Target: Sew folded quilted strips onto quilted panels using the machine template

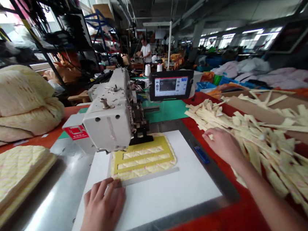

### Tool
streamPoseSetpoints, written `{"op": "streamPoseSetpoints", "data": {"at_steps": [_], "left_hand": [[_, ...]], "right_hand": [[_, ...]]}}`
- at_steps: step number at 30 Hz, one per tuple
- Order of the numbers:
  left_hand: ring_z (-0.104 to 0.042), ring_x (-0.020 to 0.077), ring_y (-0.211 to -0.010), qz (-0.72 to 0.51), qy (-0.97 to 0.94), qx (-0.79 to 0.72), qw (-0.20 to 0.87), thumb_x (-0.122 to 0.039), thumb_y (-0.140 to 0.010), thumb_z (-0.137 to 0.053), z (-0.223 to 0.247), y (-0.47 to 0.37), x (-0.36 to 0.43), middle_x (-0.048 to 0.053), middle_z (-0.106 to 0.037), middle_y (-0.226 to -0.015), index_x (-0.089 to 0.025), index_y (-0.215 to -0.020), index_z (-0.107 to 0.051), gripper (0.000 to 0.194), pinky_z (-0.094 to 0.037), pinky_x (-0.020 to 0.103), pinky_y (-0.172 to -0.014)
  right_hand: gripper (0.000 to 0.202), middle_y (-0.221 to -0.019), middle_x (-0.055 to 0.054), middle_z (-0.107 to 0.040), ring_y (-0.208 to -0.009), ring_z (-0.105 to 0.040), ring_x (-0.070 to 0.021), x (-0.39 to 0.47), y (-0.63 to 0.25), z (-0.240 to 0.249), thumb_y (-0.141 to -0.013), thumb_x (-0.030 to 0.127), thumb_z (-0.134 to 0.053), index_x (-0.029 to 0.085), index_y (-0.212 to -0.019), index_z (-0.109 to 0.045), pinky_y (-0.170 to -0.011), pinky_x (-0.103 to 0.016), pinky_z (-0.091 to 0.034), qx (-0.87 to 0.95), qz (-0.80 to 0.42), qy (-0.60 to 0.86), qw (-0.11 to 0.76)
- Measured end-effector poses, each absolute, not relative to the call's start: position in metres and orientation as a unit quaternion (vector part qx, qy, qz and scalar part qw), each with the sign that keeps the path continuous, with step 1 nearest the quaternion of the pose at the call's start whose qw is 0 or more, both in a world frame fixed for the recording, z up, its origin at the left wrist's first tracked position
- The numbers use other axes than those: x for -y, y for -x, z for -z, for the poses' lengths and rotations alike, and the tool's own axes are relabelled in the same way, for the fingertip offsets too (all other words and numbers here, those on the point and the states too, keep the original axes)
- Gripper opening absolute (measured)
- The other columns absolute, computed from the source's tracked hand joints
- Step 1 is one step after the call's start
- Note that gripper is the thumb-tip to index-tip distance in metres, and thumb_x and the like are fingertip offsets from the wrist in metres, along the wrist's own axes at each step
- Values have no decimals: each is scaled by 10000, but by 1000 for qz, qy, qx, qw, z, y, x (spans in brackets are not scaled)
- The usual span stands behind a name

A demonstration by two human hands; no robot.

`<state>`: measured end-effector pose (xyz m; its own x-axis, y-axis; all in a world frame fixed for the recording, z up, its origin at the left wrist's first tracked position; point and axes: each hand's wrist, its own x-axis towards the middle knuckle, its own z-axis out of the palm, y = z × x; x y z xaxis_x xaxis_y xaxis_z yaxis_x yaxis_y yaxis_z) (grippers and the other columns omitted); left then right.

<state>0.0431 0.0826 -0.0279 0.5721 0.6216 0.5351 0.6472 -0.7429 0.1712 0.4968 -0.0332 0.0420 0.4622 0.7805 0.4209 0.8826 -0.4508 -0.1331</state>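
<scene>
My left hand lies on the white sheet with its fingers spread, fingertips at the near left corner of a quilted yellow fabric panel. A mustard-coloured slotted template lies on the panel, under the black clamp of a sewing machine. A grey strip runs along the panel's near edge. Over on the right, my right hand pinches the end of a pale yellow fabric strip beside a heap of similar strips.
Stacked quilted panels lie at the left, with a bulky quilted bundle behind. A blue snipper-like tool rests on the dark frame edge. A lit control screen stands behind the machine. Further back is a person.
</scene>
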Motion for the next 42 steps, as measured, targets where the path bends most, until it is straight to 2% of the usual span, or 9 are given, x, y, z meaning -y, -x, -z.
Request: {"op": "streamPoseSetpoints", "data": {"at_steps": [4,8,12,16,20,23,28,34,42], "left_hand": [[-603,290,-1020,300,886,353,15,-388,-996,-547,29,-44,-83,101,-690,-1158,-248,-1165,-685,259,-439,418,-831],[-618,281,-1015,338,874,348,-15,-246,-989,-498,21,-44,-79,99,-666,-1241,-295,-1203,-670,278,-466,430,-850],[-542,345,-1283,372,853,346,-116,-259,-992,-429,12,-43,-69,129,-509,-1497,-297,-1354,-545,383,-469,534,-981],[-561,413,-1312,438,776,298,-342,-588,-999,-398,11,-63,-58,193,-421,-1574,-269,-1464,-424,564,-471,635,-1017],[-722,319,-1091,388,612,295,-623,-650,-1022,-367,1,-96,-50,193,-556,-1474,-284,-1495,-411,599,-519,575,-1009],[-714,298,-1089,355,567,301,-680,-581,-934,-649,-10,-108,-50,159,-696,-1292,-209,-1358,-586,568,-532,476,-1016],[-708,259,-1006,384,600,336,-616,-540,-896,-716,-8,-108,-52,83,-774,-996,-171,-989,-766,384,-548,334,-920],[-720,239,-927,370,583,304,-657,-548,-876,-733,1,-111,-43,61,-776,-961,-182,-988,-767,384,-560,331,-901],[-721,222,-895,412,563,331,-635,-488,-854,-773,5,-108,-48,69,-777,-935,-160,-979,-715,356,-567,326,-856]], "right_hand": [[200,-816,-203,-726,-777,-697,-320,47,-556,-42,-830,318,-672,125,-834,-721,-660,-381,-451,339,114,929,92],[179,-673,-111,-721,-670,-691,-267,53,-575,-36,-828,306,-636,178,-714,-689,-609,-339,-431,352,82,921,144],[199,-781,-107,-761,-736,-714,-261,50,-550,-48,-854,374,-623,188,-816,-682,-637,-336,-486,374,50,887,267],[354,-826,-56,-732,-626,-645,-182,41,-452,-59,-835,511,-714,199,-988,-639,-486,-266,-450,423,-213,714,516],[335,-768,4,-681,-623,-620,-139,35,-329,-38,-858,502,-744,211,-949,-605,-475,-212,-458,449,-490,551,504],[349,-784,11,-679,-613,-613,-126,34,-276,-7,-856,510,-754,216,-947,-591,-467,-199,-462,443,-579,490,478],[272,-773,9,-669,-653,-640,-144,33,-266,10,-919,471,-698,217,-934,-602,-508,-212,-491,489,-572,490,439],[276,-984,-59,-729,-874,-680,-206,10,-283,-4,-917,477,-698,217,-1007,-676,-790,-311,-559,546,-346,578,498],[278,-916,-52,-743,-858,-702,-203,-3,-276,4,-914,473,-709,195,-921,-705,-800,-305,-555,517,-390,535,543]]}}
